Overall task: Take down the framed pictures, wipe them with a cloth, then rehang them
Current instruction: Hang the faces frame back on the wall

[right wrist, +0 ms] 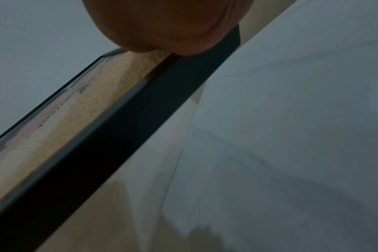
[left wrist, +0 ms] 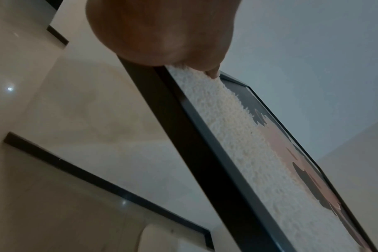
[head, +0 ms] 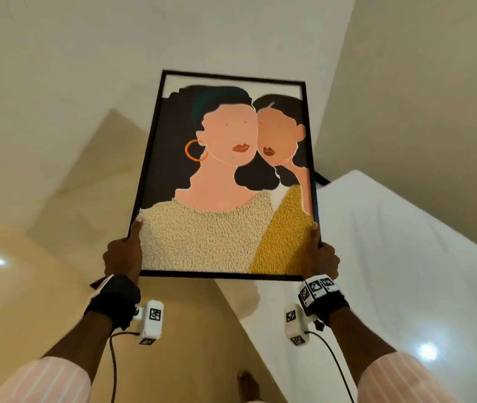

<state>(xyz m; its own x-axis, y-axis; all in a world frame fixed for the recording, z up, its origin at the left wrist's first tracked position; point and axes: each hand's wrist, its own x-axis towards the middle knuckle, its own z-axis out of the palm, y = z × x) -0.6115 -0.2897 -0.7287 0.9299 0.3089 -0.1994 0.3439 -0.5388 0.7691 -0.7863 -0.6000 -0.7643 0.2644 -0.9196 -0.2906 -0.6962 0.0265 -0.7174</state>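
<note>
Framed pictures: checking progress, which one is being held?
The two-figure portrait, gripped by left hand and right hand; the other black frame sits flat against the wall.

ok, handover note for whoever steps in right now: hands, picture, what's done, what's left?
Left hand: grips the lower left edge of the framed picture, thumb on the front.
Right hand: grips the lower right edge the same way.
Picture: held up in the air in both hands, tilted, black frame, in front of the wall. A second black frame shows in the left wrist view, against the wall.
Done: cannot tell whether this picture is coming down or has already been wiped; no cloth in view.
Left: wipe if not yet done, rehang, then the other pictures.
</note>
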